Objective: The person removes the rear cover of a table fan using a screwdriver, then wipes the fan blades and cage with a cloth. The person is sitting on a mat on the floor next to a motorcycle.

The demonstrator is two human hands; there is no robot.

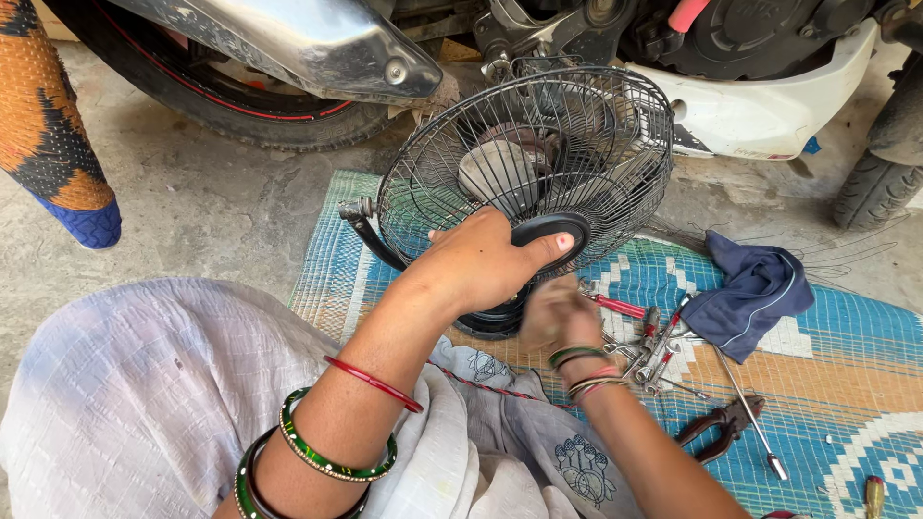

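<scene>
Table fan [538, 163] standing on woven mat [846, 356], tilted, just before motorcycle [750, 106] | left hand [481, 264] clamped over wire grille, thumb on black centre cap [550, 231] | right hand [558, 317] blurred below the grille, grip cannot be told | screwdrivers [654, 351], pliers [721, 423], blue cloth [755, 293] on mat to the right.

Brightness: the scene is being lit evenly by soft daylight; nothing is being left dim.
Glare: light is being thrown back hard by the chrome exhaust [317, 43] at 11 o'clock.
Shadows: only faint ones are being cast, beneath the fan cage [527, 159].
Blur: the right hand [558, 317] is being smeared by motion; the left hand [481, 259] is being rendered sharply.
Distortion: lines are being bowed slightly toward the edges.
</scene>
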